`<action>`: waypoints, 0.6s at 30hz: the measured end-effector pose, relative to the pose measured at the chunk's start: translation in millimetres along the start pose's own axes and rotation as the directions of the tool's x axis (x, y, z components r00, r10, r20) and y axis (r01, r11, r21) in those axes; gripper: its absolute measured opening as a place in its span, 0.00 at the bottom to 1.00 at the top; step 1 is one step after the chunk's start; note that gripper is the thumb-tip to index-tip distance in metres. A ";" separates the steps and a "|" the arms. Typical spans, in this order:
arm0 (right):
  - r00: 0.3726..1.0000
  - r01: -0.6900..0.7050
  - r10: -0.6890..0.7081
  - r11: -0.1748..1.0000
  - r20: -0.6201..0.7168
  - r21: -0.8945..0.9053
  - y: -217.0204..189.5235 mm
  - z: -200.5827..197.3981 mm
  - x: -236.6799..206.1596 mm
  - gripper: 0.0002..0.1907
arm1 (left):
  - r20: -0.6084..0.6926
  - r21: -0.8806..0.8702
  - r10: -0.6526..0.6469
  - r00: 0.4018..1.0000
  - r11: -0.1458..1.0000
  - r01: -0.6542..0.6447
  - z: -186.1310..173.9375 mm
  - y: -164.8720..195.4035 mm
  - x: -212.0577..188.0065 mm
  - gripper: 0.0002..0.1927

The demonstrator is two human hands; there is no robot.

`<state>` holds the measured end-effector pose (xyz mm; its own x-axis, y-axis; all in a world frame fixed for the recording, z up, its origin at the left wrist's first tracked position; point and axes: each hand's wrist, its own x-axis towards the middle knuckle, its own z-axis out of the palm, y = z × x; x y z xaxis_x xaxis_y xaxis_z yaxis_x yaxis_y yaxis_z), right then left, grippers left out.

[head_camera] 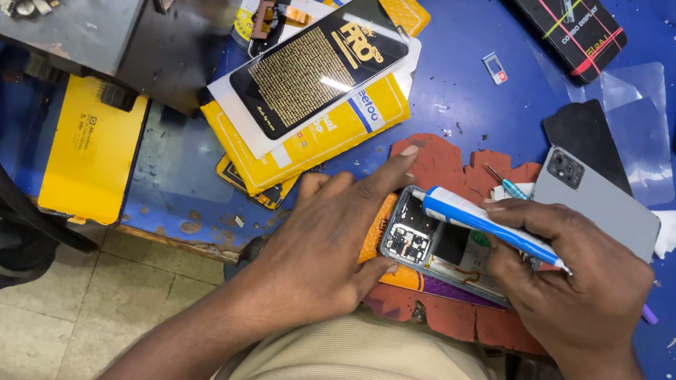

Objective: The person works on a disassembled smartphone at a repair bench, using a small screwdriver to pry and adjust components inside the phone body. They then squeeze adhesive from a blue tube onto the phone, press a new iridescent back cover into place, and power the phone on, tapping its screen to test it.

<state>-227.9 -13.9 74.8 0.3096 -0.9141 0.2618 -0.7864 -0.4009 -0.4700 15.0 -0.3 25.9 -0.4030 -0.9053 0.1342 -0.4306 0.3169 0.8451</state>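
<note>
1. Head view, the only one I get: I'm looking down on a blue bench (464,86). The opened phone (432,244) lies on a worn red mat (448,163) at the near edge, just in front of my lap, insides facing up.
2. L hand (333,239): spread flat, palm down on the phone's left end. Index finger (394,166) stretches out past the top edge, thumb tucks in at the bottom edge. Fingers are wide open, nothing gripped, only pressing. Good brace, imo; I want to keep that weight on so the frame can't slide.
3. R hand (582,275): fingers curled tight around a white-and-blue glue tube (484,221), pen-style. Tube lies nearly flat, its left end over the phone's top edge. Can't tell which end is the nozzle, or if it touches the frame.
4. Doing it well, my judgement: light squeeze, thin even bead along the rim only, keep it off the board and camera area near the left end. Slow, steady travel, wrist resting on the mat.
5. Grey back cover (601,203) lies just beside the R hand, touching the mat's right part, camera cutout up.
6. Also there: black screen pack (317,68) on yellow boxes (318,134) beyond the L hand, well apart from the glue. A small blue tool (508,184) sits between phone and cover.
</note>
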 end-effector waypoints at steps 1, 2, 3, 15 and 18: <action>1.000 -0.008 0.008 1.000 0.001 0.008 -0.1 0.5 -0.1 0.12 | -0.006 0.005 0.010 1.000 1.000 -0.010 0.2 -0.8 0.0 0.56; 1.000 -0.016 0.016 1.000 0.003 0.016 -0.1 0.8 -0.1 0.12 | -0.013 0.009 0.019 1.000 1.000 -0.019 0.4 -1.6 -0.1 0.55; 1.000 -0.024 0.024 0.999 0.004 0.025 -0.3 1.1 0.0 0.11 | -0.011 0.011 0.017 1.000 1.000 -0.017 0.6 -2.5 -0.4 0.55; 0.999 -0.036 0.036 0.999 0.003 -0.010 -7.3 0.7 7.1 0.11 | -0.019 -0.002 0.042 0.999 0.999 -0.042 1.1 -5.7 -0.5 0.56; 1.000 0.001 0.000 0.999 -0.003 0.042 -7.3 1.6 6.6 0.09 | -0.011 0.001 0.028 1.000 1.000 -0.028 0.3 -5.1 -0.3 0.56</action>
<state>-219.2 -17.1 78.7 0.3081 -0.9138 0.2648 -0.7628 -0.4036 -0.5052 17.0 -1.5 21.4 -0.4058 -0.8993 0.1631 -0.4199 0.3420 0.8407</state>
